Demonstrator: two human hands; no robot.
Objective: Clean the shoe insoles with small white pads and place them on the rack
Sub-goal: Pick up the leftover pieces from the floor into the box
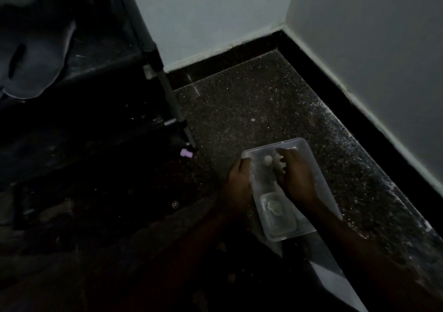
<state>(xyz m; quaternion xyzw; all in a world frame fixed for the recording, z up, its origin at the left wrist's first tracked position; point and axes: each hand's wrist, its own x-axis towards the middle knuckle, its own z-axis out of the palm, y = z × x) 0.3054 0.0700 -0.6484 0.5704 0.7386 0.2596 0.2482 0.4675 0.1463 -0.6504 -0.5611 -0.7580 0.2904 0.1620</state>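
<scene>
A clear plastic tray (pixel 311 165) lies on the dark speckled floor at lower centre-right. My left hand (pixel 238 184) grips its left rim. My right hand (pixel 296 180) is inside the tray, fingers closed on small white pads (pixel 280 162). One loose white pad (pixel 268 160) lies by the fingertips. A smaller clear dish (pixel 278 212) with something pale sits in the tray's near end. The shoe rack (pixel 153 69) stands at the left, with a pale insole (pixel 36 65) on a shelf. The scene is very dim.
White walls meet in a corner at upper right, with black skirting (pixel 347 91) along the floor. A small pink cap (pixel 186 153) lies by the rack's foot. The rack's lower shelves and the floor at left are too dark to read.
</scene>
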